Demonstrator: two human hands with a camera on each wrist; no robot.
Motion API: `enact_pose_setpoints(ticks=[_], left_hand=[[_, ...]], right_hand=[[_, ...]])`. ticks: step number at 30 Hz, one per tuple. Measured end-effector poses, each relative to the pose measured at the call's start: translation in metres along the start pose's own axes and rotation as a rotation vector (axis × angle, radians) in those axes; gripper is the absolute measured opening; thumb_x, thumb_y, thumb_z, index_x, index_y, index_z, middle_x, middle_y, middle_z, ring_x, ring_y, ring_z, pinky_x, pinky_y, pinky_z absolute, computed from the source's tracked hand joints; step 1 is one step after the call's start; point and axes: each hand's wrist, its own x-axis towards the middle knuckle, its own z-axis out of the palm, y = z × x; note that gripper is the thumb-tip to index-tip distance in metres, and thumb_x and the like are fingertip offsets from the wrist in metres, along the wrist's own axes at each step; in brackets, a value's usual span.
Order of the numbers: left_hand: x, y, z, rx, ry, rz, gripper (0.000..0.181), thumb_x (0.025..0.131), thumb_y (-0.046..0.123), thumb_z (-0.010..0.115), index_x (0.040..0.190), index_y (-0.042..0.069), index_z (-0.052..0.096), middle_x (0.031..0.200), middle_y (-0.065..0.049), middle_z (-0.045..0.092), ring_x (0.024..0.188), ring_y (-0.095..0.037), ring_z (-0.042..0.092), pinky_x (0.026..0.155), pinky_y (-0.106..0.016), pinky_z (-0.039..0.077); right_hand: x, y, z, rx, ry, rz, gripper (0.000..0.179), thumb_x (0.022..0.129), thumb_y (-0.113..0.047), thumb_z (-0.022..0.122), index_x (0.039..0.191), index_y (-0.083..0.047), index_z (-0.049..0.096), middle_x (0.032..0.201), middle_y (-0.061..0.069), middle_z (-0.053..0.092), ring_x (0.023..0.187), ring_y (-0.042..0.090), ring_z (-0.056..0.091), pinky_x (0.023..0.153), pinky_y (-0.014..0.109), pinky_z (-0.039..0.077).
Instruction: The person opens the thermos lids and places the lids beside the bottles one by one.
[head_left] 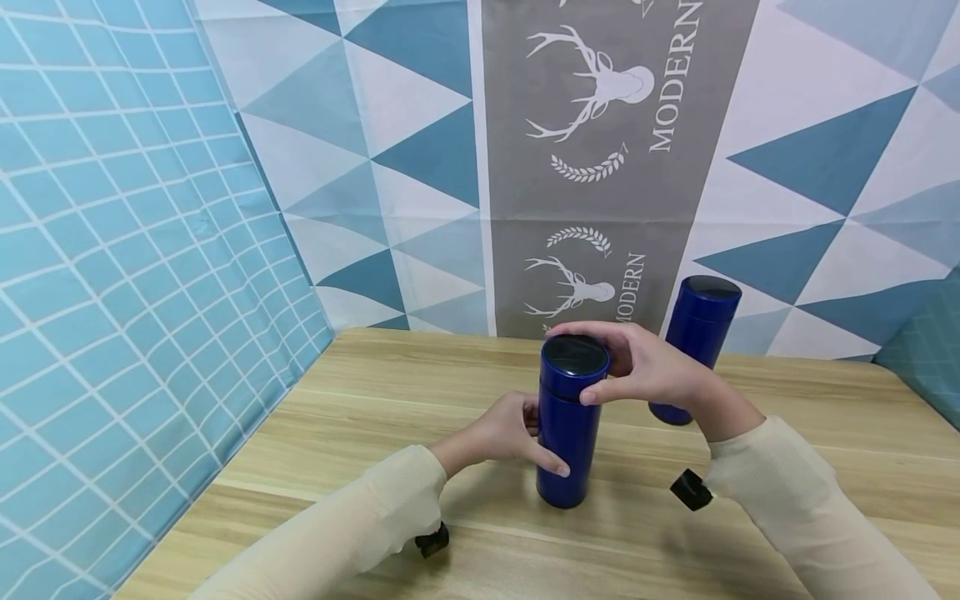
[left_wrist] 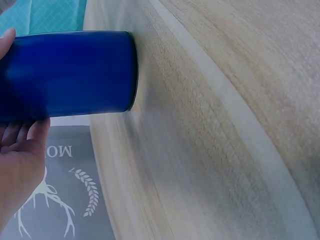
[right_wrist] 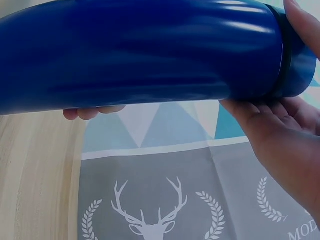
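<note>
A dark blue thermos flask (head_left: 564, 437) with a black-topped lid (head_left: 576, 356) stands nearly upright at the middle of the table. Low on its body, my left hand (head_left: 504, 427) grips it from the left, thumb across the front. My right hand (head_left: 651, 363) holds the lid from the right, with the thumb in front and the fingers around the back. A dark seam between lid (right_wrist: 300, 67) and body shows in the right wrist view. The flask's base (left_wrist: 131, 72) is right at the tabletop in the left wrist view.
Another blue thermos flask (head_left: 705, 321) stands behind my right hand, partly covered by it. The wooden table (head_left: 405, 367) ends at a patterned cloth backdrop (head_left: 420, 167). A blue checked cloth (head_left: 127, 250) hangs at the left. Black devices sit under both cuffs.
</note>
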Motion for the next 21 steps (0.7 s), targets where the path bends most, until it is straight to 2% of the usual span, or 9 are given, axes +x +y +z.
enact_pose_setpoints(ticks=[10,21], left_hand=[[0.0007,-0.0029,0.0010,0.001,-0.005,0.015,0.051,0.063,-0.003,0.084,0.111,0.000,0.066,0.108,-0.017,0.072,0.085,-0.001,0.067,0.083,-0.019,0.056],[-0.0002,-0.0001,0.0001,-0.005,0.001,-0.005,0.051,0.063,-0.003,0.084,0.110,0.000,0.066,0.107,-0.016,0.073,0.085,-0.002,0.067,0.083,-0.019,0.055]], right_hand=[[0.0004,0.0036,-0.0056,0.054,-0.059,0.003,0.067,0.085,-0.001,0.068,0.144,-0.005,0.037,0.141,0.015,0.050,0.122,0.019,0.059,0.095,0.036,0.055],[0.0048,0.0041,-0.0092,0.077,-0.109,-0.014,0.068,0.085,-0.002,0.067,0.145,-0.004,0.035,0.145,0.013,0.047,0.125,0.021,0.057,0.097,0.036,0.054]])
